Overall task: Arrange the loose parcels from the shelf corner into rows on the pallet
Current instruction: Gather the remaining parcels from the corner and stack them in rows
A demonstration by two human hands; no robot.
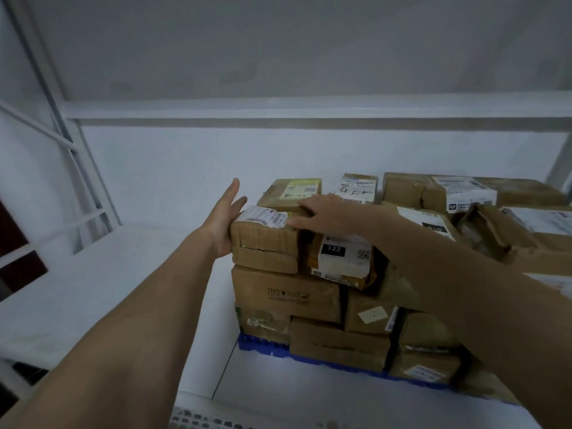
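A small brown cardboard parcel (264, 243) with a white label lies on top of the stack's near left corner. My left hand (223, 218) presses flat against its left side, fingers straight. My right hand (322, 212) rests flat on its top right edge. Beside it leans a parcel with a black "122" label (340, 258). The stack of brown parcels (284, 295) stands in layers on a blue pallet (263, 345). More parcels (464, 190) lie in rows on top, toward the back right.
White shelf frame posts (52, 97) rise at the left. A white shelf board (77, 274) stretches left of the pallet. A horizontal white beam (309, 106) runs above the stack. White flooring (309, 394) lies in front of the pallet.
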